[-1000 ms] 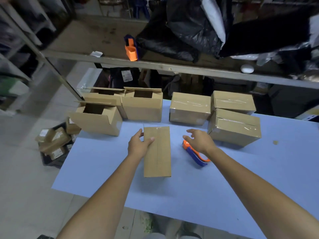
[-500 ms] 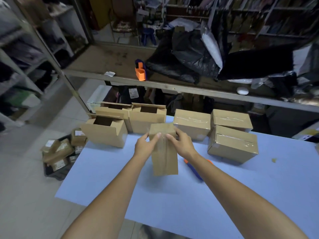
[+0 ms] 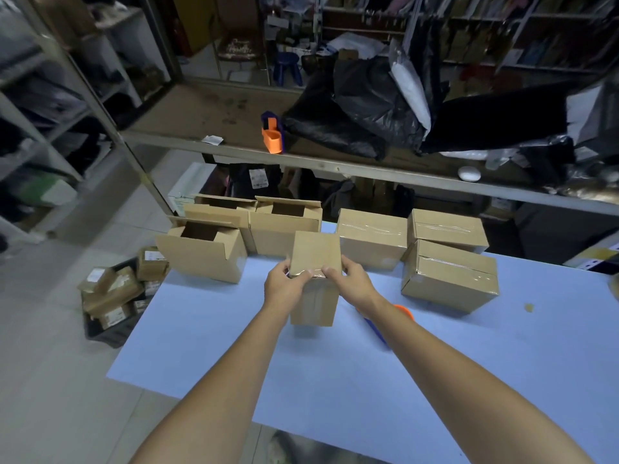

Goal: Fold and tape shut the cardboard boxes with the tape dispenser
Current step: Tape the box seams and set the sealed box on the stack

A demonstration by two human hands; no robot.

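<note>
Fingers [image 3: 305, 273]: both thumbs are pressed on the near face of the cardboard box [image 3: 316, 252], about mid-height, tips nearly meeting. Left hand [image 3: 284, 288] wraps the box's left edge, right hand [image 3: 356, 283] its right edge. The other fingers curl round behind, mostly out of sight. Both hands clamp that one box and hold nothing else.

Box stands on end, long side up, with a shiny strip down the near face below the thumbs. Lower edge is down at the bench [image 3: 335, 380]; can't tell if it touches or sits just above.

Tape dispenser [image 3: 403, 311], orange and blue, lies on the bench just right of the box. It's partly hidden by the right forearm, and no hand is on it.

Behind-left of the box are three open boxes [image 3: 202, 252], flaps up. Behind-right of it are three taped boxes [image 3: 449, 276], clustered close.

Well behind and above the box, a second dispenser [image 3: 273, 135] stands on a shelf [image 3: 207, 108]. Far left of the box, on the floor, is a crate [image 3: 107, 333] of parcels.
</note>
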